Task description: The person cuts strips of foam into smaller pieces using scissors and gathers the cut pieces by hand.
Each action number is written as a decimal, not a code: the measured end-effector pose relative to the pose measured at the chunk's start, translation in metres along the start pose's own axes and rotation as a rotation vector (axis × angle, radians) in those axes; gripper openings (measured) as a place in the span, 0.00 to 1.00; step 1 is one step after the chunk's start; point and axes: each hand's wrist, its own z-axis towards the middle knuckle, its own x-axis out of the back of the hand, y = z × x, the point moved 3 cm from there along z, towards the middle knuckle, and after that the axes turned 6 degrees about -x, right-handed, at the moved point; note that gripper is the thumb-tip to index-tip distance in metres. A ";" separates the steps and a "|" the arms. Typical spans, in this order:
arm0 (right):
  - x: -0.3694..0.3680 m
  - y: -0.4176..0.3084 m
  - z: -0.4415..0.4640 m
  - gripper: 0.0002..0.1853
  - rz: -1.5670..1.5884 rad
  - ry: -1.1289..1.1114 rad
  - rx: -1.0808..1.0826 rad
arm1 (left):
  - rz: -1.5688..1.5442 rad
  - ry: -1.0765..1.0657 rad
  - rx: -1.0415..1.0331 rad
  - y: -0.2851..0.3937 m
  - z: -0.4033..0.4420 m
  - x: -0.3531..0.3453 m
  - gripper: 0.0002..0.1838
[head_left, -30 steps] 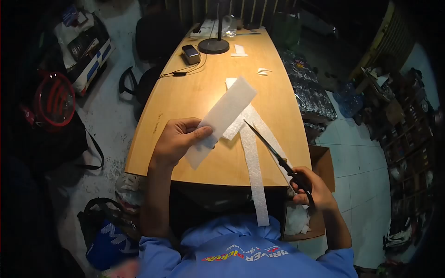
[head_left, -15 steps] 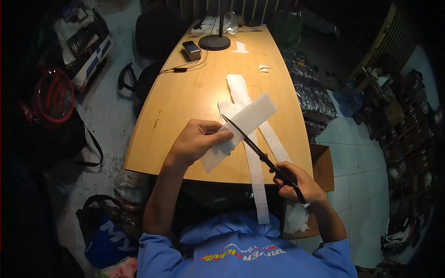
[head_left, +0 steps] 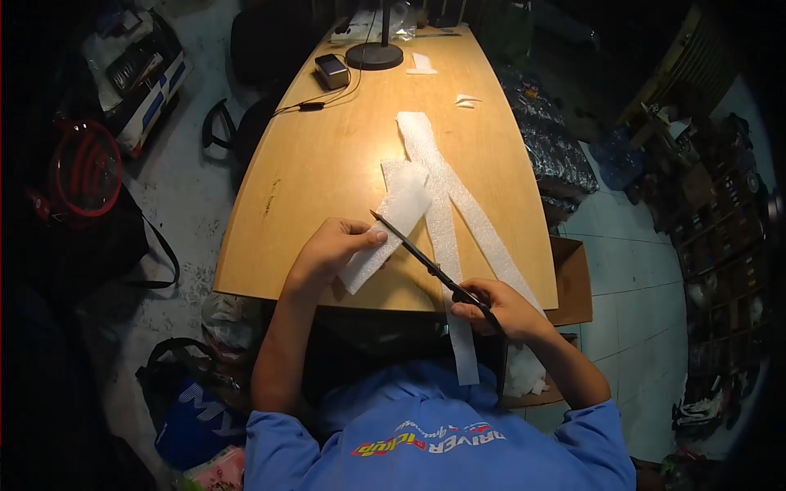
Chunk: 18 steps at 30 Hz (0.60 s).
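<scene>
My left hand [head_left: 332,250] pinches a white foam strip [head_left: 403,203] between thumb and fingers near the table's front edge. In my right hand [head_left: 509,311] is a pair of black scissors [head_left: 422,259], fingers around the handles. The blades look nearly closed, and their tip lies across the held foam, close to my left thumb. Two longer foam strips lie beneath and beside it: one slants toward the right edge [head_left: 485,233], the other foam strip [head_left: 464,352] hangs over the front edge toward my lap.
Farther back on the wooden table [head_left: 303,188] are a lamp base [head_left: 374,56], a dark boxy device [head_left: 332,72] with a cable, and small white scraps [head_left: 467,101]. A cardboard box [head_left: 571,282] stands at the right, and a chair [head_left: 219,127] at the left.
The scissors and both hands have shifted left and slightly toward me. The held foam's far end has swung down and left, uncovering more of the strips on the table.
</scene>
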 end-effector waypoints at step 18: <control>0.097 -0.013 -0.038 0.29 -0.165 0.746 0.282 | 1.090 0.624 -0.153 0.051 0.081 -0.062 0.24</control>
